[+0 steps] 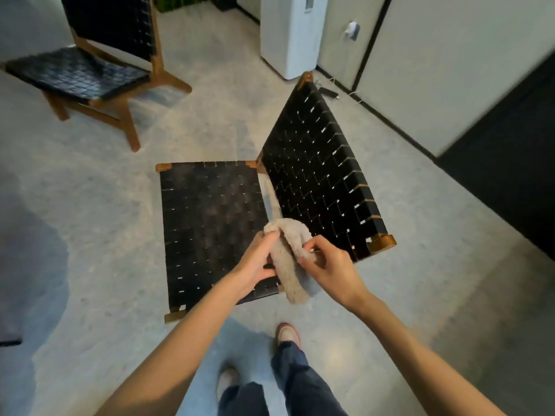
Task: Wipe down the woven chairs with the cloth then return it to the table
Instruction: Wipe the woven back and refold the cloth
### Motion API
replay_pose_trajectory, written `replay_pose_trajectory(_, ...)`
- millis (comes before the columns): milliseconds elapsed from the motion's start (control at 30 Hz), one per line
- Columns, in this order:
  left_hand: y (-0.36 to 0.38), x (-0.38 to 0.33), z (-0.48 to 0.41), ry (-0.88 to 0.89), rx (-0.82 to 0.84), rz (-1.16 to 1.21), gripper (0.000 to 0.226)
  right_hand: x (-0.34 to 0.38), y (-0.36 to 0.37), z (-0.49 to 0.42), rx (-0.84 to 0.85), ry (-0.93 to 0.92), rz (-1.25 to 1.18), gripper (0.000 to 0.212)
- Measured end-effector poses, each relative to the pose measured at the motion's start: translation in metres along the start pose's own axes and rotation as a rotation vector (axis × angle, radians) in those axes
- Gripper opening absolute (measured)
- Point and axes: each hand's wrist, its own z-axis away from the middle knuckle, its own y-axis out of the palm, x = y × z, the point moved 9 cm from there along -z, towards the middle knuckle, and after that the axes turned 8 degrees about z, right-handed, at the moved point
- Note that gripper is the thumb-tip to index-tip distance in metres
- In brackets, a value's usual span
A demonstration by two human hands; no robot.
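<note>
A black woven chair (210,211) with a wooden frame stands right in front of me, its seat flat and its backrest (321,172) rising to the right. A grey fluffy cloth (292,259) hangs folded above the seat's near right corner. My left hand (258,259) pinches its upper end and my right hand (327,259) grips its other side. A second black woven chair (81,73) stands at the far left. No table is in view.
A white floor-standing appliance (289,34) is against the far wall, with a cable and a small black object (329,93) on the floor behind the near chair. A dark panel (507,163) lines the right side. My feet (288,334) are on the concrete floor below.
</note>
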Motion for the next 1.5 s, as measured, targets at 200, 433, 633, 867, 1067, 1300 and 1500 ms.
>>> replay_pose_trajectory(200, 0.006, 0.009, -0.028, -0.037, 0.154, -0.160, 0.074, -0.001, 0.036, 0.008, 0.068, 0.050, 0.037, 0.030)
replay_pose_trajectory(433, 0.018, 0.016, -0.057, 0.015, 0.249, -0.353, 0.064, -0.028, 0.053, 0.034, 0.029, 0.217, 0.019, 0.061)
replay_pose_trajectory(633, 0.056, -0.024, -0.088, 0.473, 0.221, -0.446, 0.013, -0.089, -0.029, 0.058, -0.507, 0.441, 0.170, 0.048)
replay_pose_trajectory(867, 0.151, -0.008, -0.131, 0.897, 0.364, -0.560, 0.012, -0.165, -0.075, 0.002, -0.731, 0.494, 0.146, 0.038)
replay_pose_trajectory(1067, 0.170, 0.052, -0.191, 1.170, 0.376, -0.703, 0.055, -0.219, -0.071, -0.029, -0.964, 0.341, 0.224, 0.028)
replay_pose_trajectory(1300, 0.109, 0.103, -0.243, 1.293, 0.278, -0.597, 0.050, -0.222, -0.061, -0.014, -1.435, 0.100, 0.144, 0.013)
replay_pose_trajectory(1500, 0.037, 0.149, -0.310, 1.203, 0.162, -0.538, 0.059, -0.232, -0.045, -0.011, -1.578, -0.109, -0.142, 0.006)
